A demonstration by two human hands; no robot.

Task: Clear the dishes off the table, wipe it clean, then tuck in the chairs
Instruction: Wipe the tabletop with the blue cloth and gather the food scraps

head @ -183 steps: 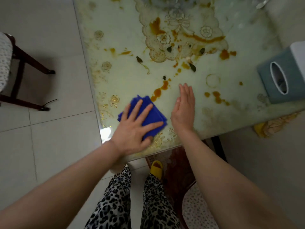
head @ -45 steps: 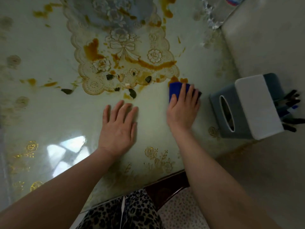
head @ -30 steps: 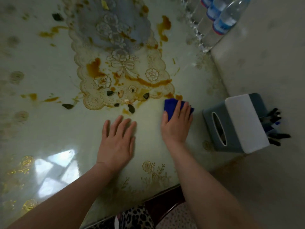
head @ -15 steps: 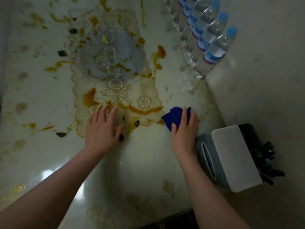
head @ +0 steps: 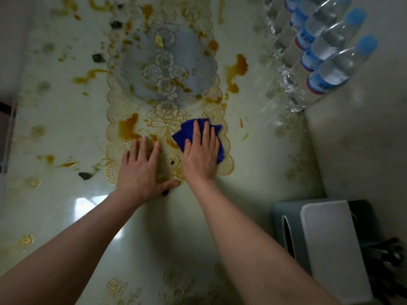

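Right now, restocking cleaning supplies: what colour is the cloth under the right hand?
Deep blue cloth, seen in the head view.

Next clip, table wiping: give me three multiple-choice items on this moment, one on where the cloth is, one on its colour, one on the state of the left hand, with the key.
1. Where does the cloth lie?
A. On the lace mat's near right part
B. On top of the tissue box
C. Against the water bottles

2. What colour is the cloth?
A. Yellow
B. Blue
C. White

3. How is the left hand?
A. Curled round a bottle
B. Lifted clear of the table
C. Flat on the table with fingers spread

Key: 1 A, the cloth sits under the right hand on the lace mat, apart from the tissue box and the water bottles. 2 B, blue shows around the fingers. 3 C, the palm lies down with straight fingers, holding nothing.
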